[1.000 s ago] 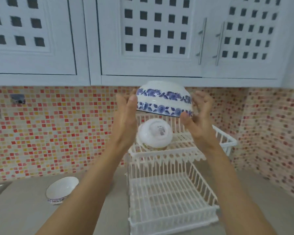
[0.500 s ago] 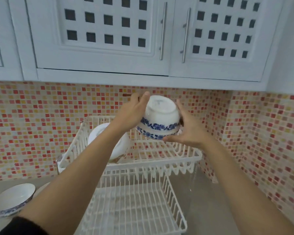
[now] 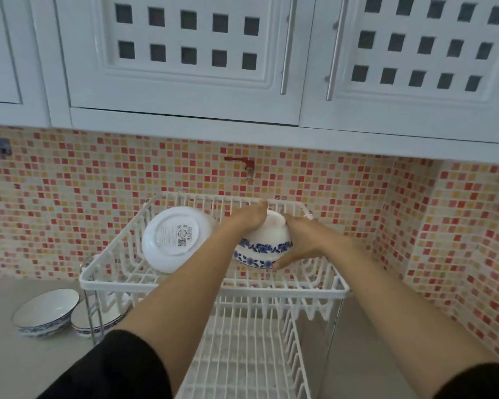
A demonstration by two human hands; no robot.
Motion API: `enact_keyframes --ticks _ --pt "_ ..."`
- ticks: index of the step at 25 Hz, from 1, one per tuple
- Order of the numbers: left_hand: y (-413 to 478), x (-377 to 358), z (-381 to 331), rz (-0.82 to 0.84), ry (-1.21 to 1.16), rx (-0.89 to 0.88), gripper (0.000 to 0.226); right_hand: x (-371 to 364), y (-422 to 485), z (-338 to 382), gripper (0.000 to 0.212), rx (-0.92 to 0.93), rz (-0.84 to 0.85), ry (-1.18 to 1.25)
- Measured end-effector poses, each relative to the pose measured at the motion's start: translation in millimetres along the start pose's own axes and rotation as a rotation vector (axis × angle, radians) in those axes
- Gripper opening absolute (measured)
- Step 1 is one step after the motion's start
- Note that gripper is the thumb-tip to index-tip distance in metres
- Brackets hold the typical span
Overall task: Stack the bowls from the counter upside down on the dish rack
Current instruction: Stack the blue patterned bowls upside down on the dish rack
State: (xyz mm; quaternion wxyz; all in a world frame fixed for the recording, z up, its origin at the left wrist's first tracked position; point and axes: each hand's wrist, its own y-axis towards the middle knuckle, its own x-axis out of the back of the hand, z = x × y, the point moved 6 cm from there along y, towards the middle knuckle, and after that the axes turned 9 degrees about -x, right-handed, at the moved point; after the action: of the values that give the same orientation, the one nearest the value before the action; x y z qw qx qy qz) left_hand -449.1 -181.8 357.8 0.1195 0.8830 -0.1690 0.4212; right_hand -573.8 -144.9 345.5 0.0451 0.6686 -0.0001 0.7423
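Head view: blue-patterned bowl (image 3: pixel 261 244) upside down, base upward, both hands clasped around it over dish rack (image 3: pixel 213 283).

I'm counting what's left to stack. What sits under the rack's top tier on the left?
Beside the dish rack, two upright blue-rimmed bowls rest on the counter: one in the open, another partly behind the rack's legs. The left forearm hides anything farther right.

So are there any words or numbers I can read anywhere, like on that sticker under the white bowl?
Sticker on the underside of the white bowl on the dish rack: there is print and a round mark, but it is too small and blurred to read.
Blue-flowered bowl, cupboards, tiles: no words or numbers visible.
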Motion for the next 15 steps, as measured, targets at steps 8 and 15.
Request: enact_keyframes --ticks 8,15 --pt "11 -20 21 0.033 -0.028 0.122 0.074 -16 7 1 0.115 -0.008 0.067 -0.069" --pt "5 -22 14 0.053 0.045 0.11 0.073 -16 3 1 0.124 -0.078 0.081 -0.139"
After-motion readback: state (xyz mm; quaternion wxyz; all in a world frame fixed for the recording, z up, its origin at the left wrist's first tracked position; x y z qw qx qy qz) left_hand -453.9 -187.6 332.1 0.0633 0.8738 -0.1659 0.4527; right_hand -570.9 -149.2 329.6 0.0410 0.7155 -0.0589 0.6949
